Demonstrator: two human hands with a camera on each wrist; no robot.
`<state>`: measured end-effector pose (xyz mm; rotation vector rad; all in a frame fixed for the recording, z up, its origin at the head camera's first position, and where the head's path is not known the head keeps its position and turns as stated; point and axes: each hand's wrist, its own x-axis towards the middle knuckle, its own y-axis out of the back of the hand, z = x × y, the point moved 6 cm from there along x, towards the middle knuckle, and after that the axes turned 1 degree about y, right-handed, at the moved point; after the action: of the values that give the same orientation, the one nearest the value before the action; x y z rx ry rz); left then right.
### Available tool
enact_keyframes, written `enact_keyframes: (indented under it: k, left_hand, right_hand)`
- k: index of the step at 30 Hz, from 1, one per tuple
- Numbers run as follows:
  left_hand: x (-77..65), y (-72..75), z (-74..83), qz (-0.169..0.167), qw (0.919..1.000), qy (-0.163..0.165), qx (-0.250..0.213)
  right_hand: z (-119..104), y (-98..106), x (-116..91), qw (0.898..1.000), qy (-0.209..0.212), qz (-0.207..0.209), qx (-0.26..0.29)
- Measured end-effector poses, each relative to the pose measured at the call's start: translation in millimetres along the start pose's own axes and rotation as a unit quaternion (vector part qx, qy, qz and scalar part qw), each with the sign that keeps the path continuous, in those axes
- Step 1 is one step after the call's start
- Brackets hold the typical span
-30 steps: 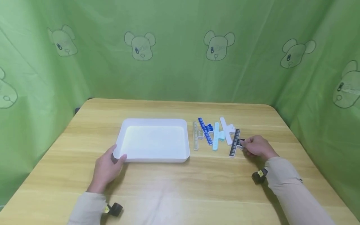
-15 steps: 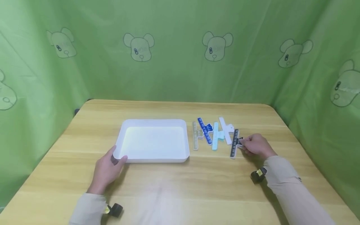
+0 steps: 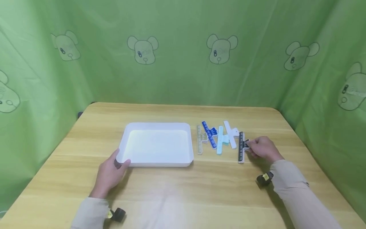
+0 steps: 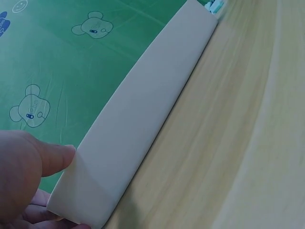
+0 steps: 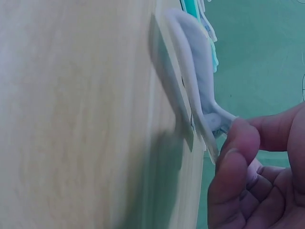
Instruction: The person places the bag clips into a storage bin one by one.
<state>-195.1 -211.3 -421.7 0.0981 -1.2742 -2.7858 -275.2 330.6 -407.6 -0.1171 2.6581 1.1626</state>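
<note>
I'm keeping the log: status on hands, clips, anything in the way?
Left hand gripping tray at near left corner. Right hand pinching black clip. Four other clips lie between that and tray.

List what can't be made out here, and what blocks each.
Inside of the white rectangular plastic-looking tray: left wrist view, hidden by its outer wall.
Black bar-shaped clip, tab marking: head view, too small; the right hand covers part of the tab.
Light-turquoise bar-shaped clip: right wrist view, cut off by the top edge.
Left hand, lower fingers: head view, hidden beneath hand and tray.
</note>
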Motion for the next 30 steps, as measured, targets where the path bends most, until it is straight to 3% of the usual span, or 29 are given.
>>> enact_keyframes:
  k: [11, 22, 30]
  left_hand:
    - [-0.7, -0.9, -0.7, -0.005, 0.9999, 0.008, -0.01]
    - [-1.8, 0.1, 2.6, 0.012, 0.9996, -0.016, -0.019]
    - [-1.7, 0.5, 2.7, 0.007, 0.9998, -0.007, -0.016]
  right_hand:
    - [2.9, 1.6, 1.1, 1.0, 0.011, 0.017, -0.005]
    - [-0.1, 6.6, -2.8, 0.999, 0.019, 0.026, -0.023]
    - [-1.0, 6.9, -4.0, 0.999, 0.018, 0.032, -0.018]
